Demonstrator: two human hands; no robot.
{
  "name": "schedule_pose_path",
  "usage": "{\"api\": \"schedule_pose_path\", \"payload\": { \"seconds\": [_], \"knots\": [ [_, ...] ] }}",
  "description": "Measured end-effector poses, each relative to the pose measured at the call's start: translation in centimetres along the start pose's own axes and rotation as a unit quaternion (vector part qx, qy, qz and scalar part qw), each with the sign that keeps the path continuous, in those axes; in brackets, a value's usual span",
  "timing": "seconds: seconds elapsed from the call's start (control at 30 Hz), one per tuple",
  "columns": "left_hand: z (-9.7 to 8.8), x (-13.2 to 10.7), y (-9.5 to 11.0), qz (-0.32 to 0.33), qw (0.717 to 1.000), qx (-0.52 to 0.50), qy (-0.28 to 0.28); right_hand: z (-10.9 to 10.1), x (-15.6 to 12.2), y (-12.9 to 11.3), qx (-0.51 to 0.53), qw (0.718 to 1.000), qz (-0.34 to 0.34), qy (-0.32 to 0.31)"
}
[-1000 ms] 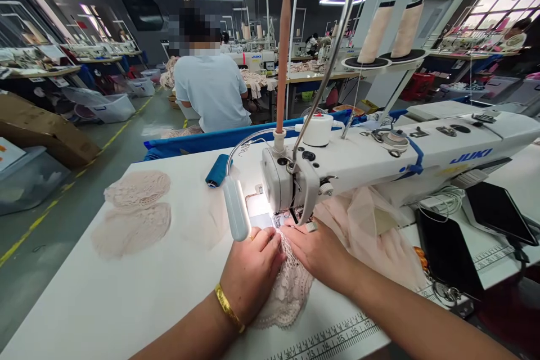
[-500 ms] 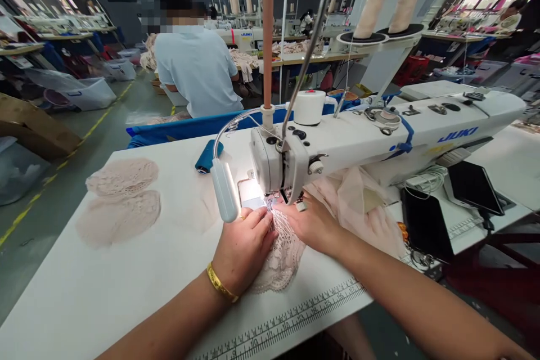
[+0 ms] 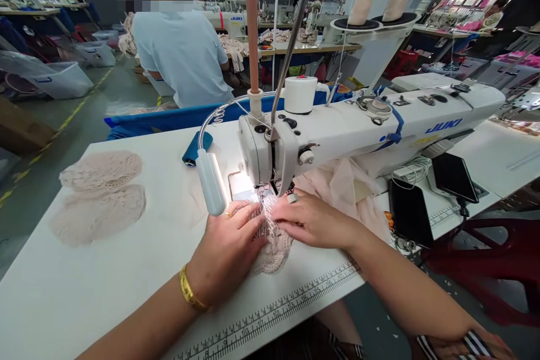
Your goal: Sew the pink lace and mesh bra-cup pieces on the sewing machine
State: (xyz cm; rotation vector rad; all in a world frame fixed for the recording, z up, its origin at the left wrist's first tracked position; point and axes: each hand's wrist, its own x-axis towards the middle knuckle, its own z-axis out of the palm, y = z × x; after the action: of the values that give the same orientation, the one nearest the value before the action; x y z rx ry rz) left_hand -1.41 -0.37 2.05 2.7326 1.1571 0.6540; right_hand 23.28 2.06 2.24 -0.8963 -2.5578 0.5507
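A pale pink lace piece (image 3: 273, 247) lies on the white table under the needle area of the white JUKI sewing machine (image 3: 270, 152). My left hand (image 3: 230, 247) rests on the lace's left side, fingers stretched out and pressing it down, palm down. From the right, my right hand (image 3: 314, 219) lies with its fingers extended over the lace's other edge, close to the presser foot. The needle and foot are partly hidden by glare and fingers. Sheer beige fabric (image 3: 346, 185) is bunched behind my right hand, beneath the machine arm.
Two lace pieces (image 3: 101, 202) lie at the table's left. A teal thread cone (image 3: 197, 148) and a lamp (image 3: 212, 183) stand left of the machine head. Black devices (image 3: 409, 211) are on the right, with a printed ruler (image 3: 274, 315) along the front edge. A person (image 3: 179, 56) sits ahead.
My right hand has drawn back from beside the needle, with its fingers now on the lace. My left fingers have straightened and flattened on it. The view has shifted slightly.
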Motion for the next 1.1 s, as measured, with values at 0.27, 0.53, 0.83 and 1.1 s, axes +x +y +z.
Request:
{"api": "schedule_pose_path", "payload": {
  "seconds": [0.27,0.53,0.83,1.1],
  "knots": [
    [-0.9,-0.9,0.7,0.010,0.992,-0.050,-0.115,-1.5,-0.4,-0.1,0.064,0.991,-0.027,-0.111],
    [0.3,-1.0,0.2,0.006,0.996,-0.078,-0.037,-1.0,0.0,-0.7,0.127,0.989,0.060,-0.054],
    [1.7,0.4,-1.2,-0.093,0.986,-0.137,0.018,1.9,0.7,-0.9,0.040,0.998,-0.003,0.046],
    [2.3,1.8,-1.6,-0.116,0.978,-0.170,0.009,3.5,1.1,-1.0,0.101,0.965,0.068,0.230]
  ]
}}
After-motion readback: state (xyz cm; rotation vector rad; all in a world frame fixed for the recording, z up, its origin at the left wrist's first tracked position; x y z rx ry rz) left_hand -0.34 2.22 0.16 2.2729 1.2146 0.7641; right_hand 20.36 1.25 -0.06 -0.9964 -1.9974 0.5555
